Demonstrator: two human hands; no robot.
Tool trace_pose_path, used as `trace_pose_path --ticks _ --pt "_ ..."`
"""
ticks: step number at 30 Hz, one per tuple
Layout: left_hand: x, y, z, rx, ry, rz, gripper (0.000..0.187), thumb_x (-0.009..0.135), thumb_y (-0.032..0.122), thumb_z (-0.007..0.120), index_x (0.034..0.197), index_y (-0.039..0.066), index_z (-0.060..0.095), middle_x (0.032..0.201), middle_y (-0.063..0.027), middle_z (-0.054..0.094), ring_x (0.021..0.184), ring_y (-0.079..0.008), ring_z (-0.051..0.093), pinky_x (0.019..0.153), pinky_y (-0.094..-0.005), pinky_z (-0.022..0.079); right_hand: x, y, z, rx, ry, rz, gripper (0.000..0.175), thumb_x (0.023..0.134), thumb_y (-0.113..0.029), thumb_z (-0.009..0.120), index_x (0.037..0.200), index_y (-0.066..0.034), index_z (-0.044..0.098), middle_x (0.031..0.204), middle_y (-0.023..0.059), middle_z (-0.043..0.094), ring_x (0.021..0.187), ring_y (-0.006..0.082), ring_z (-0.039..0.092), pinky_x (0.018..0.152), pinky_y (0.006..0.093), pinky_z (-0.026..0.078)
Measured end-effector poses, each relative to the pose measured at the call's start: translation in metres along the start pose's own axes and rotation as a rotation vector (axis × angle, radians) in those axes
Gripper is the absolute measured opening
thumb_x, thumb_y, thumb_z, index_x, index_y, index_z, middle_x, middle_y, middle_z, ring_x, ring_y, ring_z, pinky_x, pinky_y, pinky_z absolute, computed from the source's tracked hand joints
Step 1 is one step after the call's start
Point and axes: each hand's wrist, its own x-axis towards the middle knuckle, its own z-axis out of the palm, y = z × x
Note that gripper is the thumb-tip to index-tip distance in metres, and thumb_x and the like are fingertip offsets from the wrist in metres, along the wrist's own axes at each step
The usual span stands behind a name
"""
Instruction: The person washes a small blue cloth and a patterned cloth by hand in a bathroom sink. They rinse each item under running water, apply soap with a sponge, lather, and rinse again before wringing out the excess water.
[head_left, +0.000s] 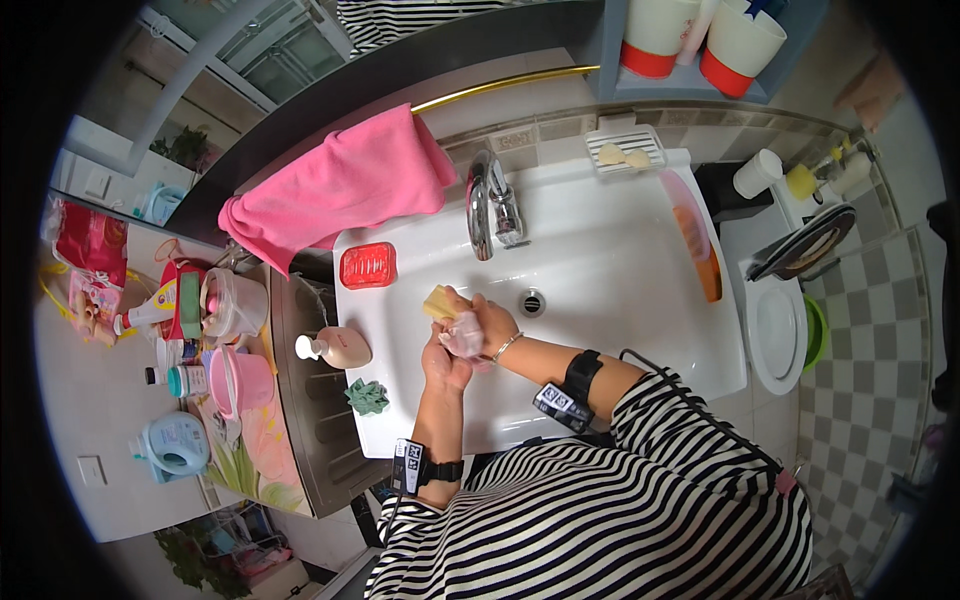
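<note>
My right hand, with a bracelet at the wrist, grips a yellow bar of soap. The soap rests against a small wet pinkish cloth bunched between both hands. From below, my left hand holds that cloth, its palm partly turned up; its fingers are partly hidden. Both hands are over the left part of a white washbasin, left of the drain. Above them stands a chrome faucet, and I see no water running from it.
On the basin's left rim sit a red soap dish, a pump bottle and a green scrunchie-like item. A pink towel hangs behind. At right are an orange comb-like object and a soap rack.
</note>
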Motion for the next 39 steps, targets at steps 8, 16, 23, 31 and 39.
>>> trace_pose_path --ticks 8,16,23,31,39 --pt "-0.003 0.018 -0.008 0.177 -0.31 -0.134 0.054 0.09 0.052 0.026 0.105 0.007 0.05 0.097 -0.012 0.057 0.089 -0.0273 0.057 0.076 -0.0393 0.049 -0.007 -0.005 -0.007 -0.033 0.032 -0.092 0.057 0.082 -0.033 0.051 0.134 -0.0246 0.029 0.091 0.0187 0.052 0.074 0.0351 0.057 0.066 0.0418 0.047" --pt "0.013 0.012 -0.012 0.134 -0.082 0.126 0.037 0.092 0.041 0.037 0.096 0.006 0.051 0.085 -0.0079 0.059 0.075 -0.0194 0.058 0.066 -0.0328 0.051 -0.006 -0.019 -0.014 0.021 -0.016 -0.017 0.056 0.084 -0.042 0.047 0.134 -0.0242 0.029 0.087 0.0178 0.052 0.078 0.0339 0.057 0.068 0.0407 0.047" --pt "-0.003 0.004 0.011 0.037 -0.527 -0.142 0.039 0.094 0.035 0.033 0.109 0.003 0.047 0.099 -0.0138 0.057 0.088 -0.0256 0.058 0.075 -0.0368 0.051 0.013 -0.008 -0.028 0.008 0.177 0.015 0.055 0.085 -0.039 0.048 0.134 -0.021 0.031 0.079 0.0169 0.054 0.071 0.0335 0.057 0.064 0.0392 0.047" --pt "-0.016 0.016 0.021 -0.052 0.038 0.211 0.039 0.092 0.038 0.039 0.115 0.007 0.044 0.09 -0.0054 0.054 0.069 -0.0134 0.053 0.064 -0.0332 0.05 0.023 -0.005 -0.039 1.329 -0.317 0.445 0.06 0.085 -0.059 0.037 0.107 -0.0044 0.051 0.077 0.0104 0.058 0.06 0.0145 0.058 0.05 0.0263 0.046" --pt "-0.016 0.012 0.022 0.185 0.081 0.347 0.034 0.091 0.037 0.044 0.105 0.006 0.049 0.082 -0.0044 0.054 0.069 -0.0153 0.052 0.063 -0.0311 0.048 0.004 -0.033 -0.038 1.079 -0.028 0.002 0.061 0.092 -0.048 0.033 0.134 -0.0049 0.029 0.116 0.012 0.049 0.105 0.0235 0.048 0.086 0.0341 0.041"
